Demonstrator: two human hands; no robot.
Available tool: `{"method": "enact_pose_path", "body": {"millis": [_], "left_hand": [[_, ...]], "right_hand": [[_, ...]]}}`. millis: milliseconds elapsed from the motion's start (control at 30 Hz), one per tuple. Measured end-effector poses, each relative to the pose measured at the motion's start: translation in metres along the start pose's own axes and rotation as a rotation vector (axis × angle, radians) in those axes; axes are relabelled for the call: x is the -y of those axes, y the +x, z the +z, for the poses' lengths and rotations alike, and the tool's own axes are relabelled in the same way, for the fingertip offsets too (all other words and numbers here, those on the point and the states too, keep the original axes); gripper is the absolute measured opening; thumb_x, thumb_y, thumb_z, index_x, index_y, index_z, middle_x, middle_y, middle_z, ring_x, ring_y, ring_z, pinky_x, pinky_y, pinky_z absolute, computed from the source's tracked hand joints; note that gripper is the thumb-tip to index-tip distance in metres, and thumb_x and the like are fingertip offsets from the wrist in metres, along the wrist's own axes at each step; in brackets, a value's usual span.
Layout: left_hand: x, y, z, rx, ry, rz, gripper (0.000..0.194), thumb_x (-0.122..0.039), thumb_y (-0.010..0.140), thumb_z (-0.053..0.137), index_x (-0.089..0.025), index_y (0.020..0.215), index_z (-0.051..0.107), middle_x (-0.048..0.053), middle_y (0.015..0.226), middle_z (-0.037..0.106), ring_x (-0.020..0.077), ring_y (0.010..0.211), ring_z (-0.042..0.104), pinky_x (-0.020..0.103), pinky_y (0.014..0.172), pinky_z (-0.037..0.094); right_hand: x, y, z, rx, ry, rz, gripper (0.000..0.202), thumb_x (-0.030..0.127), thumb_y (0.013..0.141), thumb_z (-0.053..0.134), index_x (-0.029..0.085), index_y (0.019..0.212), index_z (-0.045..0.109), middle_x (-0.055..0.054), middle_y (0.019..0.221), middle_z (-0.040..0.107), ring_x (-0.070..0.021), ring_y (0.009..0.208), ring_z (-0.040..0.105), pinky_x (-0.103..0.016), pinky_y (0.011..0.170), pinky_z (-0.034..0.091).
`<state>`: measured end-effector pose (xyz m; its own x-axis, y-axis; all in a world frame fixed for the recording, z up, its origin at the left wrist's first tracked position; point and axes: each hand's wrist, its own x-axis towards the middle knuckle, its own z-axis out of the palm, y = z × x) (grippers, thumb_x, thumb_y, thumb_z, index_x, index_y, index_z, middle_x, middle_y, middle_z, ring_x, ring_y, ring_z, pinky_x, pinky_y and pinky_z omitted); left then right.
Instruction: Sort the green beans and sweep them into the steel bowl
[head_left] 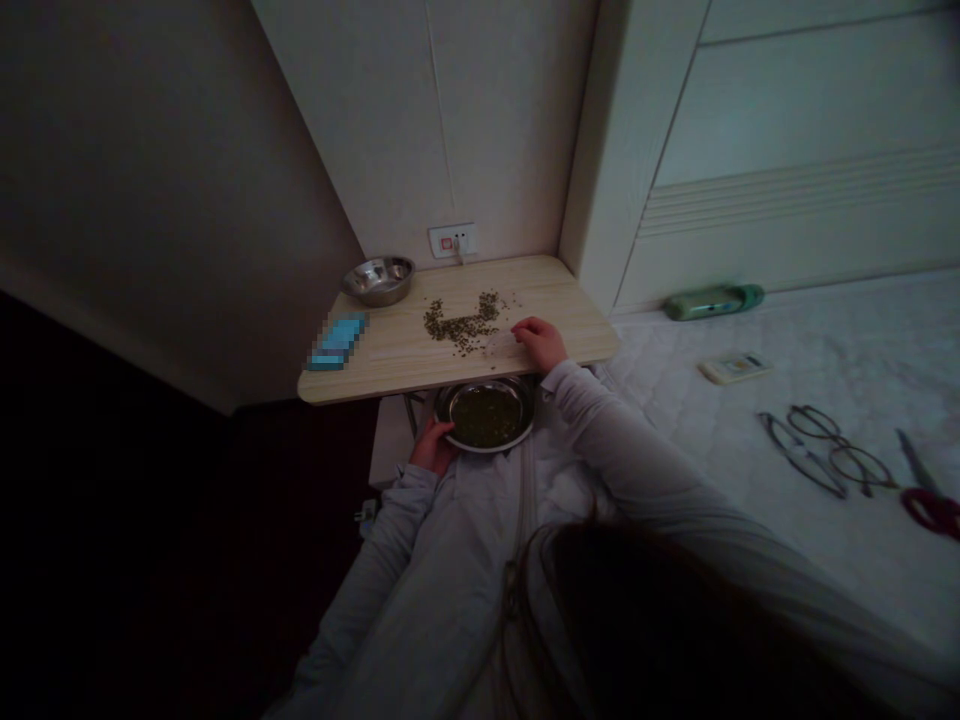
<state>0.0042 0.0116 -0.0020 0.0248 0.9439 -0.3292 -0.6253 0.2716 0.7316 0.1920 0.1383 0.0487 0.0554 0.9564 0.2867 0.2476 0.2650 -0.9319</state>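
Observation:
My left hand [433,447] grips the left rim of a metal bowl [531,425], its thumb over the edge. Many small greenish-brown grains [486,415] lie inside that bowl, which is just below the table's front edge, by my lap. Over the wooden tabletop [390,370], my right hand [541,342] has its fingers closed on a thin, see-through piece of plastic [501,344]; its exact kind is unclear. The plastic is beside a loose, curved spread of similar grains [457,328] on the wood.
At the table's back left stands a second metal bowl [379,282], with a blurred-out blue phone-like object [337,343] nearer. A wall socket [452,241] holds a plug. On the bed at right lie a green bottle [709,302], a pale box-like item [735,368], glasses [825,435] and red-handled scissors [930,508].

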Motion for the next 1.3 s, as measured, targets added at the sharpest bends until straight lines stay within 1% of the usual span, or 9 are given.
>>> {"method": "enact_pose_path", "body": {"millis": [233,367,600,767,900,1167,1300], "left_hand": [[-0.0001,0.0021,-0.0018,-0.053,0.010,-0.027,0.043,-0.008,0.059,0.050,-0.024,0.099,0.047,-0.001,0.080,0.061,0.0150,0.076,0.055,0.030,0.066,0.044],[0.0007,0.0033,-0.0028,-0.044,0.005,-0.032,0.041,-0.008,0.059,0.050,-0.024,0.096,0.049,-0.002,0.075,0.061,0.0151,0.075,0.055,0.030,0.066,0.044],[0.0000,0.0023,-0.0011,-0.043,0.000,-0.029,0.041,-0.007,0.058,0.049,-0.025,0.095,0.049,-0.003,0.075,0.061,0.0150,0.078,0.054,0.030,0.068,0.044],[-0.0011,0.0005,-0.0002,-0.056,0.009,-0.037,0.041,-0.007,0.058,0.049,-0.025,0.095,0.048,-0.002,0.080,0.060,0.0158,0.081,0.053,0.030,0.069,0.044],[-0.0009,0.0008,-0.0005,-0.068,0.009,-0.039,0.041,-0.008,0.058,0.050,-0.025,0.096,0.048,-0.002,0.079,0.060,0.0164,0.082,0.053,0.031,0.069,0.044],[0.0004,0.0020,-0.0022,-0.024,0.026,-0.020,0.044,-0.008,0.058,0.050,-0.025,0.099,0.047,-0.001,0.082,0.060,0.0174,0.082,0.053,0.033,0.070,0.043],[-0.0006,0.0006,0.0000,-0.028,0.023,-0.011,0.045,-0.008,0.059,0.049,-0.025,0.100,0.046,-0.001,0.082,0.060,0.0168,0.082,0.053,0.033,0.070,0.043]], "right_hand": [[0.0015,-0.0004,-0.0006,-0.003,-0.017,0.010,0.017,0.027,0.056,0.044,0.016,0.063,0.055,0.004,0.055,0.050,-0.0085,0.056,0.044,-0.024,0.060,0.035],[0.0007,0.0001,-0.0005,0.002,-0.026,-0.003,0.017,0.027,0.056,0.044,0.016,0.062,0.055,0.004,0.055,0.050,-0.0085,0.056,0.044,-0.024,0.061,0.035],[0.0013,-0.0004,-0.0007,0.007,-0.014,-0.005,0.017,0.027,0.056,0.043,0.016,0.063,0.055,0.003,0.056,0.050,-0.0087,0.057,0.044,-0.024,0.061,0.035],[0.0035,-0.0015,-0.0010,0.006,-0.030,0.010,0.018,0.027,0.056,0.043,0.016,0.064,0.055,0.003,0.055,0.050,-0.0090,0.058,0.044,-0.025,0.063,0.035],[0.0027,-0.0009,-0.0009,0.001,-0.036,0.006,0.019,0.029,0.056,0.043,0.016,0.063,0.055,0.003,0.056,0.051,-0.0091,0.058,0.045,-0.025,0.064,0.035],[0.0018,-0.0008,-0.0010,0.012,-0.027,0.005,0.019,0.028,0.057,0.043,0.016,0.065,0.055,0.003,0.057,0.051,-0.0093,0.059,0.045,-0.025,0.064,0.036],[0.0022,-0.0013,-0.0005,0.006,-0.044,0.009,0.019,0.027,0.057,0.042,0.016,0.065,0.055,0.003,0.057,0.051,-0.0093,0.059,0.044,-0.025,0.063,0.035]]}}
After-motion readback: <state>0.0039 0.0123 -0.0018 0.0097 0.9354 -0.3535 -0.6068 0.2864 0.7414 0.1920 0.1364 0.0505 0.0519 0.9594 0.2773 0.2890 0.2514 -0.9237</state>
